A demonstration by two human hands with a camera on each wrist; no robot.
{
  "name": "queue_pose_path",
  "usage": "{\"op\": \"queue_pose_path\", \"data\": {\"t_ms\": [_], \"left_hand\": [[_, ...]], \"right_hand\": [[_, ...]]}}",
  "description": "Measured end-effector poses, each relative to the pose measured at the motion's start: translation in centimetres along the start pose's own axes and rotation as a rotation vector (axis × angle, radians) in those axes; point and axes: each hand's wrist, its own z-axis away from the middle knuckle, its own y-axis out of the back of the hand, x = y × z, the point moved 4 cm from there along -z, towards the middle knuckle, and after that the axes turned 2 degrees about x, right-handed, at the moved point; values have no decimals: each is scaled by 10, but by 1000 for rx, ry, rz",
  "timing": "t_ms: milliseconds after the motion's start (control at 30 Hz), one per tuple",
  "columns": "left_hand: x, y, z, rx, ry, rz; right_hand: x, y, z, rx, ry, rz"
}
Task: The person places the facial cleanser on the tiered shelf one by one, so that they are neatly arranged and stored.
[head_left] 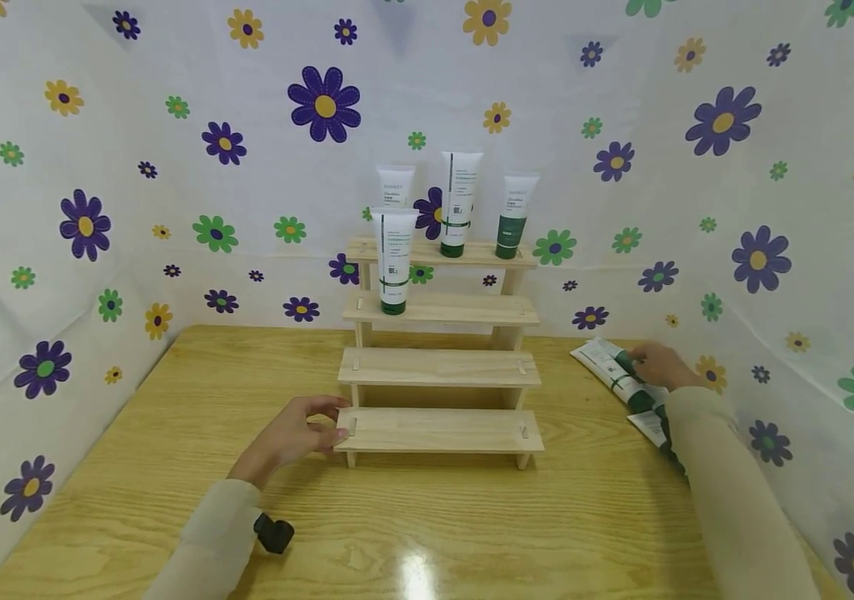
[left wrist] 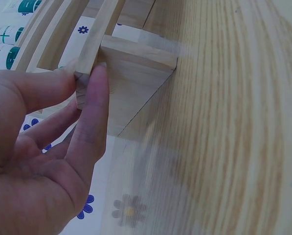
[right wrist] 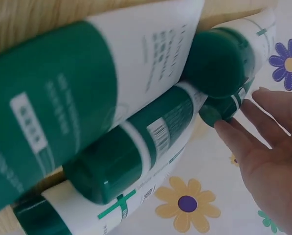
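Observation:
A stepped wooden display rack (head_left: 441,431) stands mid-table. My left hand (head_left: 287,439) pinches the left end of its lowest board (left wrist: 89,54) between thumb and fingers. Over at the right, my right hand (head_left: 659,367) reaches to a pile of white and green squeeze tubes (head_left: 606,367) lying on the table. In the right wrist view its fingers are extended, their tips at a small green-capped tube (right wrist: 219,110) partly hidden behind another tube (right wrist: 216,63). Larger tubes (right wrist: 53,107) fill the near side of that view.
Three tubes stand cap-down on the rack's top board (head_left: 482,252), among them a tall tube (head_left: 460,204). One more tube (head_left: 394,262) stands at the left of the board below. Flower-printed cloth (head_left: 262,200) walls the table's back and sides.

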Motion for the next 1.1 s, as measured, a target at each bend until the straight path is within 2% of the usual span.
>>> {"op": "queue_pose_path", "data": {"t_ms": [167, 367, 767, 1100], "left_hand": [[-1, 0, -1, 3, 10, -1], [0, 0, -2, -1, 6, 13], [1, -1, 0, 3, 4, 0], [-1, 0, 0, -10, 6, -5]], "right_hand": [[6, 0, 0, 56, -1, 47], [10, 0, -1, 128, -8, 55], [16, -7, -8, 123, -5, 52], [22, 0, -3, 125, -10, -95]]}}
